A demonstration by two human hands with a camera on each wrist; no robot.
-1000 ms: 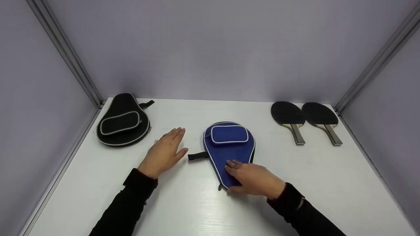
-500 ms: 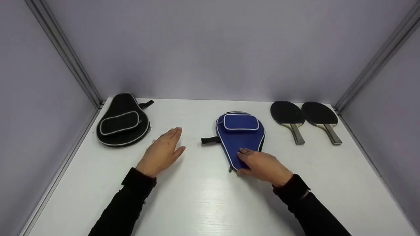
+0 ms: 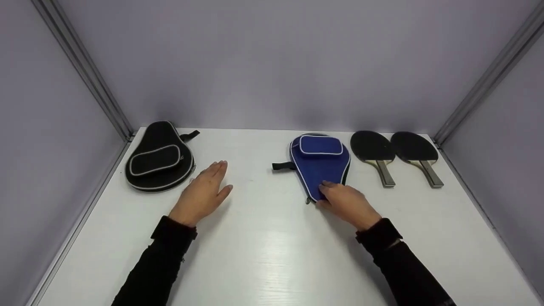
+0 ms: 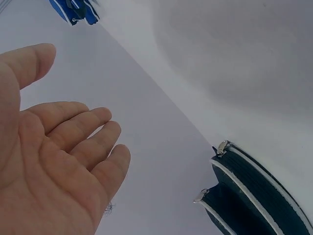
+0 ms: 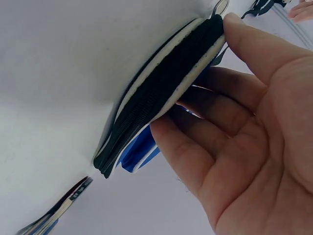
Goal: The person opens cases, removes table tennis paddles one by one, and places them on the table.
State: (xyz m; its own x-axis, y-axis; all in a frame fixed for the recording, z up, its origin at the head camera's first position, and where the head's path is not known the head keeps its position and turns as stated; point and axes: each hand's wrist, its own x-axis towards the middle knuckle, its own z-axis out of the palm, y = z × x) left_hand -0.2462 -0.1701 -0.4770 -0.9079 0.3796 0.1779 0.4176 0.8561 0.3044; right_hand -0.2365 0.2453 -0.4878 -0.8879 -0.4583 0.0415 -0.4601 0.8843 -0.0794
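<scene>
A right hand [image 3: 350,206] holds the narrow end of a blue, white-piped, paddle-shaped fabric case [image 3: 318,168] at its eleven o'clock on a white table [image 3: 272,255]. At nine o'clock, a left hand [image 3: 199,191] spreads loose fingers, a black, white-piped fabric case [image 3: 153,136] at its own ten; two black-faced, wooden-handled paddles [image 3: 372,145] lie at the right hand's one and two.
</scene>
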